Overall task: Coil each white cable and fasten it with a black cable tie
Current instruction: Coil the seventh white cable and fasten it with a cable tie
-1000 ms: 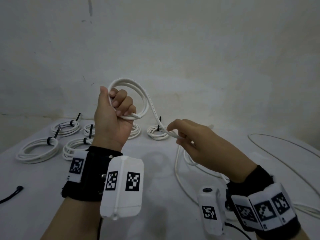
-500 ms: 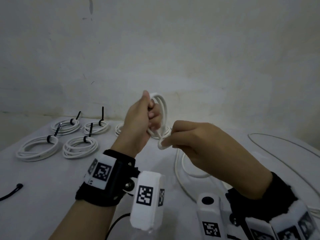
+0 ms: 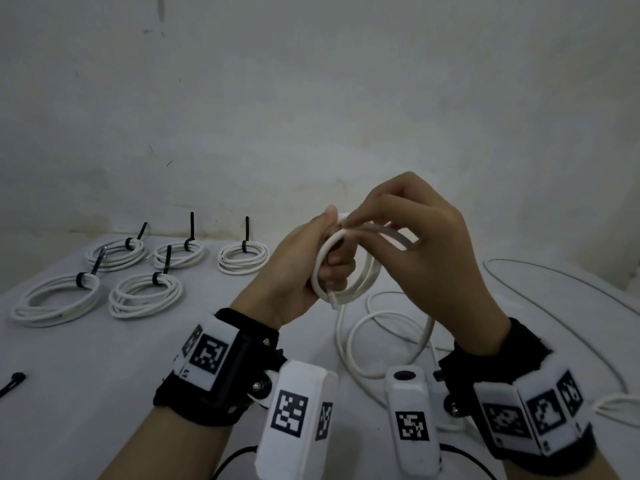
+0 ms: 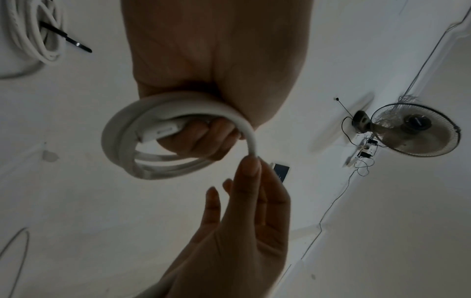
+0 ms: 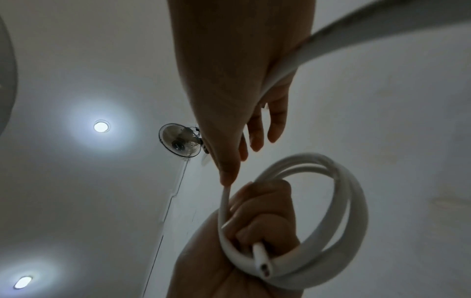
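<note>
My left hand (image 3: 334, 268) is held above the table and grips a small coil of white cable (image 3: 367, 278) in its fist. The right hand (image 3: 349, 221) reaches over the coil and pinches the cable's running strand at the top, next to the left thumb. In the left wrist view the coil (image 4: 119, 141) has a few turns and the right hand's fingertips (image 4: 252, 167) pinch the strand. The right wrist view shows the cut cable end (image 5: 262, 268) sticking out of the left fist (image 5: 260, 217). The rest of the cable (image 3: 356, 344) hangs down and loops loosely on the table.
Several coils tied with black cable ties (image 3: 145, 296) lie at the back left of the white table (image 3: 104, 375). A loose black cable tie (image 3: 12, 382) lies at the left edge. A thin grey wire (image 3: 554, 282) and another white cable (image 3: 616, 407) lie at the right.
The left hand came down and to the right with its loop. The right hand rose from the table side to meet it and laid more cable onto the coil.
</note>
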{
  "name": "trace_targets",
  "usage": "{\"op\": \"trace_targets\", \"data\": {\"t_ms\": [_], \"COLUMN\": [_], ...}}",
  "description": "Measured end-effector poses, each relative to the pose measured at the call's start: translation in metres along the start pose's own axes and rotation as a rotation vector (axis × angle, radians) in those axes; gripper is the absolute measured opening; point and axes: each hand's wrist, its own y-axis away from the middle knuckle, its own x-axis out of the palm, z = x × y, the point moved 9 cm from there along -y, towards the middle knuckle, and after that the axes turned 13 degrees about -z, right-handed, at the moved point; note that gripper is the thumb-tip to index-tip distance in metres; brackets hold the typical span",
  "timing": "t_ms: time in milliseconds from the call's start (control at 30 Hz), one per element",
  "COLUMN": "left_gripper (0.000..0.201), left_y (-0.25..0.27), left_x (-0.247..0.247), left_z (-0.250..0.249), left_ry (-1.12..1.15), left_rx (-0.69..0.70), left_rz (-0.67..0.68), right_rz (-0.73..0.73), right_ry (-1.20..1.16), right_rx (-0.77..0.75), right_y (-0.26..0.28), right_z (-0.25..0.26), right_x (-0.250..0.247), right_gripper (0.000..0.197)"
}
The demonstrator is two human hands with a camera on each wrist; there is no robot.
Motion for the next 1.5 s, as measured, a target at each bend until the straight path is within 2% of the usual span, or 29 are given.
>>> {"op": "trace_targets", "data": {"t_ms": [100, 233, 300, 367, 433, 500, 700, 867, 1067, 1167, 1233, 1400, 1500], "left_gripper": [0.032, 0.034, 0.037, 0.04, 0.047, 0.052, 0.059, 0.051, 0.044, 0.04, 0.04, 0.04, 0.042], "left_y": [0.003, 0.004, 0.003, 0.003, 0.001, 0.0, -0.004, -0.004, 0.0, -0.001, -0.002, -0.008, -0.01], "left_x": [0.006, 0.006, 0.004, 0.001, -0.003, -0.007, -0.024, -0.024, -0.013, -0.017, -0.02, -0.034, -0.048], "left_z": [0.001, -0.001, -0.002, -0.003, -0.004, -0.003, -0.006, -0.005, -0.009, -0.012, -0.014, -0.023, -0.033], "left_ry": [0.045, 0.122, 0.15, 0.182, 0.208, 0.177, -0.102, -0.14, -0.101, -0.07, -0.027, 0.212, 0.337], "left_rx": [-0.048, -0.074, -0.08, -0.085, -0.097, -0.091, 0.025, 0.062, 0.037, 0.043, 0.057, 0.062, 0.072], "left_rz": [0.046, 0.045, 0.034, 0.011, -0.019, -0.069, -0.263, -0.261, -0.123, -0.125, -0.138, -0.174, -0.185], "right_rz": [-0.084, -0.14, -0.107, -0.009, 0.091, 0.116, 0.16, 0.172, 0.109, 0.106, 0.108, 0.123, 0.15], "right_ry": [-0.005, 0.005, 0.062, 0.132, 0.196, 0.239, 0.235, 0.115, 0.168, 0.112, 0.013, -0.153, -0.217], "right_rx": [0.01, -0.01, -0.073, -0.111, -0.124, -0.129, -0.108, -0.041, -0.069, -0.027, 0.054, 0.388, 0.482], "right_y": [0.003, 0.008, 0.01, 0.014, 0.019, 0.021, 0.023, 0.021, 0.018, 0.02, 0.02, 0.024, 0.029], "right_z": [-0.012, -0.018, -0.015, -0.014, -0.016, -0.019, -0.02, -0.024, -0.02, -0.021, -0.026, -0.055, -0.067], "right_x": [-0.002, 0.001, 0.006, 0.017, 0.027, 0.03, 0.033, 0.031, 0.027, 0.03, 0.03, 0.024, 0.025], "right_gripper": [0.014, 0.02, 0.027, 0.037, 0.05, 0.061, 0.065, 0.068, 0.063, 0.062, 0.057, 0.018, 0.011]}}
